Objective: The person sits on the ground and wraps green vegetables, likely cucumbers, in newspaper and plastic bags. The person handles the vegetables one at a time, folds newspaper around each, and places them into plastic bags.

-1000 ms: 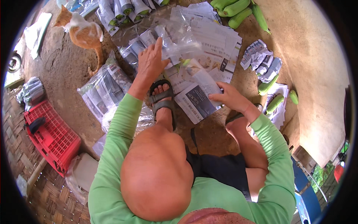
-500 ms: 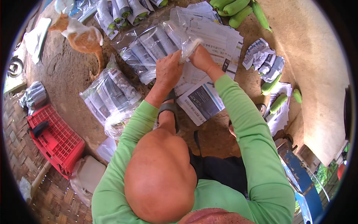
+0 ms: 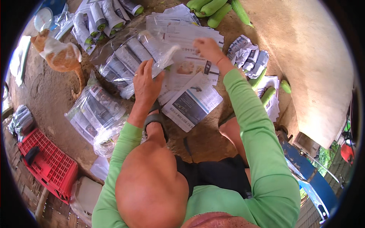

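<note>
A clear plastic bag (image 3: 127,59) lies ahead of me, filled with several newspaper-wrapped rolls side by side. My left hand (image 3: 147,81) rests at the near edge of this bag, its fingers stretched out and holding nothing. The gathered mouth of the bag points right, between my hands. Over the spread newspaper sheets (image 3: 190,104) hovers my right hand (image 3: 209,49), apart from the bag, its fingers loosely bent with nothing visible in them. A second filled plastic bag (image 3: 97,110) sits closer to me on the left.
Wrapped green gourds (image 3: 99,19) lie at the far left, bare green gourds (image 3: 218,14) at the far right. Another wrapped bundle (image 3: 249,57) is right of the papers. A cat (image 3: 61,53) sits far left; a red plastic crate (image 3: 49,163) stands nearer on the left.
Both hands have let go of the bag's mouth and moved apart. The left hand has come nearer me; the view has shifted, moving the scene left in the picture.
</note>
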Motion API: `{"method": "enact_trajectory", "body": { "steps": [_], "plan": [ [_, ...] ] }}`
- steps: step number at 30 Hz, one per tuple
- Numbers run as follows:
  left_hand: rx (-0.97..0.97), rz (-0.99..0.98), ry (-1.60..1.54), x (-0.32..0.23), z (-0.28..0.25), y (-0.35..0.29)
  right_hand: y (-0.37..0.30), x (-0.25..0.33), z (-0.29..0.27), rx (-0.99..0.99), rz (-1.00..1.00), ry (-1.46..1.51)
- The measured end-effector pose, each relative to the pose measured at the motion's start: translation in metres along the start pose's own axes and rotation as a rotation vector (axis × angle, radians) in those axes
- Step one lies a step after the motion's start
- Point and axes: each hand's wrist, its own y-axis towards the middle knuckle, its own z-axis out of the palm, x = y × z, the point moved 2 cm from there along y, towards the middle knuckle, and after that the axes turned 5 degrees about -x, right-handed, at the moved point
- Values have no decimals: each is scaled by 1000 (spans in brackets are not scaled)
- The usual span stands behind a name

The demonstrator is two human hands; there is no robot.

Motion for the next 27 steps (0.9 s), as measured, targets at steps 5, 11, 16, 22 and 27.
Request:
{"method": "enact_trajectory", "body": {
  "steps": [5,11,16,22,27],
  "plan": [
    [-45,161,-14,-27,-4,-4,58,-3,-66,-169,292,606],
    [72,306,-144,-51,-1,-7,127,-17,-71,-137,353,798],
    [232,223,-310,-50,6,-20,145,-6,-58,-255,336,887],
    [246,-19,-466,-44,8,-22,61,-2,-49,-138,300,1206],
    [371,-624,-933,-29,25,-24,-94,21,8,83,231,940]
  ]
}}
